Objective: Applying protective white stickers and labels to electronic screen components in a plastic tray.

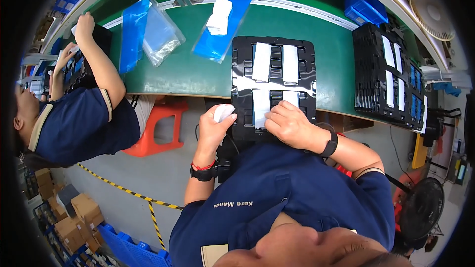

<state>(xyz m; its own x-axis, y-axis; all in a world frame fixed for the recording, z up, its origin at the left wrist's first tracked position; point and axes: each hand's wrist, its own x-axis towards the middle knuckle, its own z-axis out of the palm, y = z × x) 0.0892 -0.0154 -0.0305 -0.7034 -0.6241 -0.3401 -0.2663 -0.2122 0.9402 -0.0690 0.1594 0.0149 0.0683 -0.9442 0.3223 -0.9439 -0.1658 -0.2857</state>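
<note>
A black plastic tray stands in front of me, its near end overhanging the table edge. Two white strips, the upper-left strip and the upper-right strip, lie across its far half. On the near half lie a lower-left strip and a lower-right strip, which my hand partly covers. My right hand is closed, its fingertips pinching the right edge of the lower-left strip. Left of the tray, my left hand grips a small bundle of white strips between thumb and fingers.
On the green table lie a blue film sheet with a white strip stack and clear plastic bags. A tall stack of black trays stands at right, near a blue bin. A co-worker works at left.
</note>
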